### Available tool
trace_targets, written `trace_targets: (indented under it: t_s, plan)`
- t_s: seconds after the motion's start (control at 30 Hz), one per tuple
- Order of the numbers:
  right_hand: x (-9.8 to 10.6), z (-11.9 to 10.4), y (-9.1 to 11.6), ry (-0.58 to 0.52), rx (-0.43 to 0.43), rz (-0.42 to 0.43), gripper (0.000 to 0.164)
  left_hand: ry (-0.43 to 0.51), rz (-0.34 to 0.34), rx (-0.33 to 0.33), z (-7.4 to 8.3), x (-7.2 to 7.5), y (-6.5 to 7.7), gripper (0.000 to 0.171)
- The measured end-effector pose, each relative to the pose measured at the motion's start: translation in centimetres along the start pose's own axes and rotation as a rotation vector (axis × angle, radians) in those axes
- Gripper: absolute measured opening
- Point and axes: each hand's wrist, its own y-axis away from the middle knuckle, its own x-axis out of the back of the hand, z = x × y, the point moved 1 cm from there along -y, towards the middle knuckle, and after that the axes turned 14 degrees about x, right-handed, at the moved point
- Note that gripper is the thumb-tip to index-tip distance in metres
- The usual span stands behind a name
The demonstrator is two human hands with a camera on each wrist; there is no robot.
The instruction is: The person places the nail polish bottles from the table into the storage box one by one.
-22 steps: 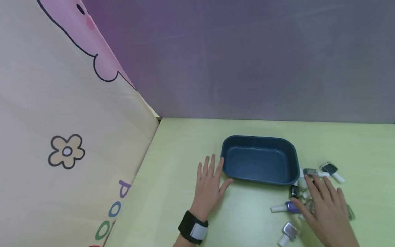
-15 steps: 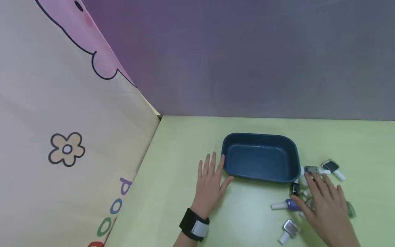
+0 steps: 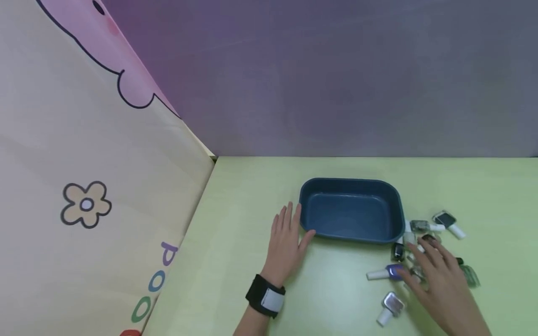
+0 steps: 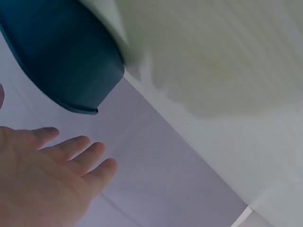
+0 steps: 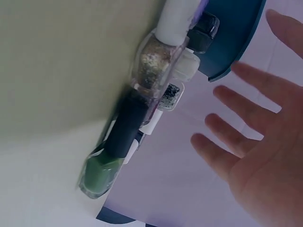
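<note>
A dark blue rectangular tray (image 3: 349, 237) sits on the pale green table, its inside bare. My left hand (image 3: 283, 252) is spread at the tray's left end, fingertips close by its rim. Over a loose pile of nail polish bottles right of the tray hovers my right hand (image 3: 441, 280), fingers spread and holding nothing. Among the bottles are a purple one (image 3: 394, 272), a black one (image 3: 397, 252) and a silvery square one (image 3: 393, 303). The right wrist view shows a green bottle (image 5: 100, 175) with a black cap and a glittery bottle (image 5: 154, 64). Part of the pile hides under my right hand.
A dark-topped bottle with a white cap (image 3: 449, 223) lies at the pile's far right. A purple-grey panel (image 3: 336, 79) stands along the table's back edge. On the left rises a white printed sheet (image 3: 138, 168). My left wrist wears a black band (image 3: 265, 296).
My right hand has drawn slightly back and lifted, uncovering more bottles in the pile. The left hand stays by the tray, and the head view has shifted a little.
</note>
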Motion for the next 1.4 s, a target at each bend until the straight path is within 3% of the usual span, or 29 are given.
trace_targets:
  t_s: [0.2, 0.47, 0.67, 0.8, 0.93, 1.17, 1.4]
  plan:
    - [-0.1, -0.8, 0.2, -0.001, 0.006, -0.01, 0.048, 0.089, -0.037, 0.065, 0.0, -0.3, -1.3, 0.07]
    - [-0.7, -2.1, 0.1, -0.007, -0.045, -0.132, 0.038, 0.192, -0.05, 0.122, 0.5, -0.7, -2.7, 0.068]
    - [-1.5, -3.1, -0.7, -0.031, -0.132, -0.232, 0.033, 0.248, -0.082, 0.191, 0.0, -1.0, -2.9, 0.066]
    - [-2.1, -3.8, -1.4, -0.058, -0.156, -0.282, 0.029, 0.278, -0.114, 0.2, -0.2, -1.2, -2.9, 0.064]
    - [-2.7, -4.3, -2.3, -0.063, -0.105, -0.292, 0.026, 0.296, -0.129, 0.209, -0.3, -1.1, -3.0, 0.065]
    - [-3.4, -4.2, -3.1, -0.016, 0.03, -0.189, 0.026, 0.294, -0.183, 0.255, -0.4, -0.9, -2.9, 0.068]
    - [-2.9, -4.3, -3.0, 0.01, 0.058, -0.186, 0.03, 0.297, -0.185, 0.259, -0.4, -0.9, -2.6, 0.068]
